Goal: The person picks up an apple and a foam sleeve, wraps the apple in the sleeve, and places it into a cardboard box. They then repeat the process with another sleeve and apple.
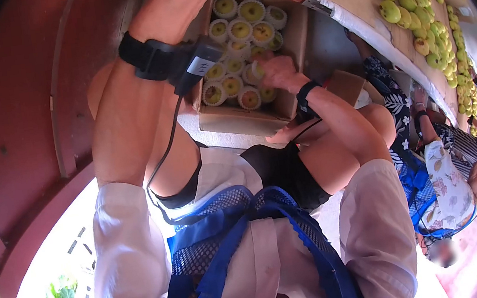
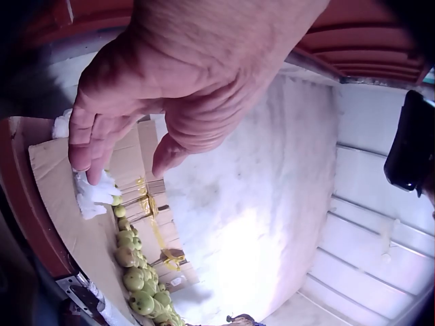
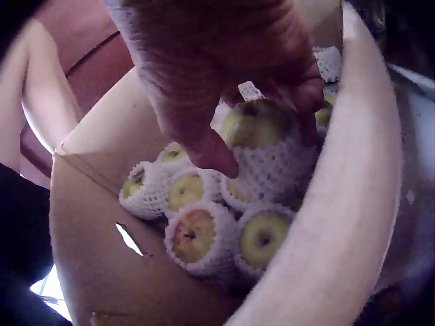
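Note:
My right hand (image 3: 231, 81) curls its thumb and fingers around a green apple (image 3: 255, 125) in a white foam net, among the netted apples inside the cardboard box (image 1: 246, 116). Several other apples, such as a reddish one (image 3: 193, 236), sit in their own foam nets with their tops showing. Up at the ledge, my left hand (image 2: 156, 88) hangs with loosely bent fingers and the thumb held apart. Crumpled white foam nets (image 2: 94, 195) lie on the cardboard right at its fingertips. Only part of this hand shows at the top of the head view.
Loose green fruits (image 1: 410, 12) lie in a long pile on cardboard at the right. A metal-cornered red edge (image 2: 47, 204) borders that surface. A red panel (image 1: 5, 119) stands at the left. Another person in a patterned sleeve (image 1: 451, 187) is at the right.

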`<state>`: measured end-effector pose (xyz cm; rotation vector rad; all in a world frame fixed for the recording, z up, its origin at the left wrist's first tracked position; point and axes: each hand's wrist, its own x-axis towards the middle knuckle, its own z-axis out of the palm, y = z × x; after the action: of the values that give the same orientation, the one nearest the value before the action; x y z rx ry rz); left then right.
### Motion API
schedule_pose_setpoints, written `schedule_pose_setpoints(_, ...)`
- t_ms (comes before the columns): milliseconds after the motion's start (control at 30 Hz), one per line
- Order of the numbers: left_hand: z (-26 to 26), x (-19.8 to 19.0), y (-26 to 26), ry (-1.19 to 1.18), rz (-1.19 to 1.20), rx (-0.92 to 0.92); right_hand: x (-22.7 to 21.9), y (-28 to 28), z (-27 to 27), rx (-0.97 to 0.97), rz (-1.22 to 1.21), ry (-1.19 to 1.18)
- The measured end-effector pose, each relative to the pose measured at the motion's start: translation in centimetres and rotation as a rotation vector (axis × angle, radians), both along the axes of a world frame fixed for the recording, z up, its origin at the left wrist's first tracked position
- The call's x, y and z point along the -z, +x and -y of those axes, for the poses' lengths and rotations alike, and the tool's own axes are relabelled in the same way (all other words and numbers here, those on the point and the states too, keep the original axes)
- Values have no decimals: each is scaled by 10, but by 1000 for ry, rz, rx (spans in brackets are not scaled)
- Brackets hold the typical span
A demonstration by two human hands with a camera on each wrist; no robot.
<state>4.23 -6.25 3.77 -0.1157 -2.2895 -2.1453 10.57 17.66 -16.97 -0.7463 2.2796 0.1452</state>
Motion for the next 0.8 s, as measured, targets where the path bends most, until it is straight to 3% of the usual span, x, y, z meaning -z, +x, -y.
schedule_pose_setpoints(200,1,3,2,19,-76,0,35,-17,-14,21,-143,1)
schedule_pose_setpoints(800,20,-4,16,11,-92,-3,61,-26,-18,-62,-534,-1)
